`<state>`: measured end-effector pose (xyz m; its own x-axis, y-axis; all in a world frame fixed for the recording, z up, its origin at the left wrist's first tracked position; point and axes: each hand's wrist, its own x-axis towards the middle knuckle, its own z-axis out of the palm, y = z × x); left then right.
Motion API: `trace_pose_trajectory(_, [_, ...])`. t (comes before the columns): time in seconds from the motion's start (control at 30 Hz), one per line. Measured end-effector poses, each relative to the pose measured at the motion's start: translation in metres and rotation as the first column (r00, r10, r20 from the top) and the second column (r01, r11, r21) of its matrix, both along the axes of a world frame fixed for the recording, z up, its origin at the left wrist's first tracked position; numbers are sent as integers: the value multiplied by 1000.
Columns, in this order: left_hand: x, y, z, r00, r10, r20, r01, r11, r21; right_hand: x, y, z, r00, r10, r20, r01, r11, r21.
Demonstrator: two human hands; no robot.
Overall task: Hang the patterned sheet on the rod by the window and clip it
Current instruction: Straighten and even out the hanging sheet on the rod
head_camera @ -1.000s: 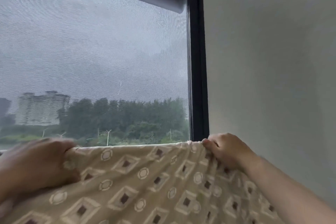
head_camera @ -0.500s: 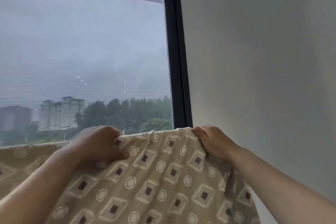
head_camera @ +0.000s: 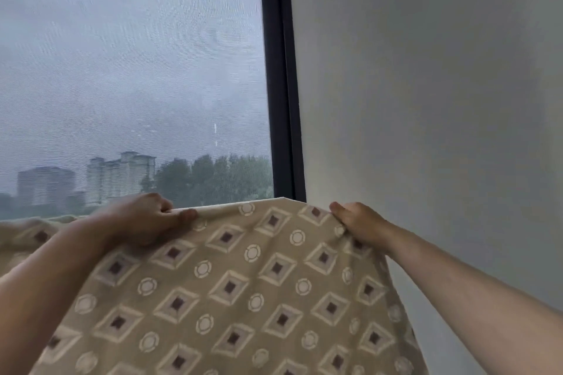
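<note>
Sheet (head_camera: 243,283) top edge now straighter vs 0.5 s ago. L hand (head_camera: 149,219) 9 o'clock, R hand (head_camera: 359,222) 3 o'clock, both pinching edge; beige, diamond+circle print.

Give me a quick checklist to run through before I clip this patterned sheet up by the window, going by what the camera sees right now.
1. Left hand grips the patterned sheet at its top edge: ok.
2. Right hand grips the sheet near its right corner: ok.
3. Top edge between the hands runs fairly straight, no bunching: ok.
4. Sheet draped over the rod: cannot tell; no rod shows.
5. Clips within reach: cannot tell; none in view.
6. One hand free to clip: not ok; both hold the sheet.
</note>
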<state>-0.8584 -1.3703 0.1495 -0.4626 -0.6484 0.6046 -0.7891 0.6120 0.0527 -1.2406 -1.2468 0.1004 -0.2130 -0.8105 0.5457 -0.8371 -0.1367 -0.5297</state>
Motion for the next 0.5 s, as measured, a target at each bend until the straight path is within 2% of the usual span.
trace_pose_trajectory(0.07, [-11, 9, 5, 1000, 0, 25, -1, 999, 39, -2, -2, -16, 930, 158, 333, -159, 987, -22])
trace_pose_trajectory(0.1, [-23, 13, 4, 999, -18, 32, 17, 999, 42, -7, -4, -26, 885, 208, 417, -214, 976, -33])
trace_pose_trajectory(0.13, [-34, 16, 4, 999, -36, 38, 35, 999, 32, -10, -6, -34, 872, 227, 434, -239, 971, -29])
trace_pose_trajectory(0.2, [-53, 17, 2, 997, -55, 49, 54, 998, 13, -16, -8, -44, 914, 192, 356, -207, 978, 2])
trace_pose_trajectory(0.3, [-64, 14, 1, 998, -27, 53, 27, 1000, -7, -39, 3, -40, 996, -26, 89, 25, 1000, 9])
trace_pose_trajectory(0.37, [-64, 12, -1, 999, -16, 46, 16, 1000, 13, -59, 15, -33, 987, -159, -29, 157, 986, -51])
trace_pose_trajectory(0.43, [-68, 12, -2, 999, -20, 46, 18, 999, 46, -74, 21, -29, 967, -243, -78, 236, 968, -82])
trace_pose_trajectory(0.5, [-78, 14, -1, 998, -17, 56, 14, 998, 66, -77, 20, -29, 977, -214, 11, 213, 976, 39])
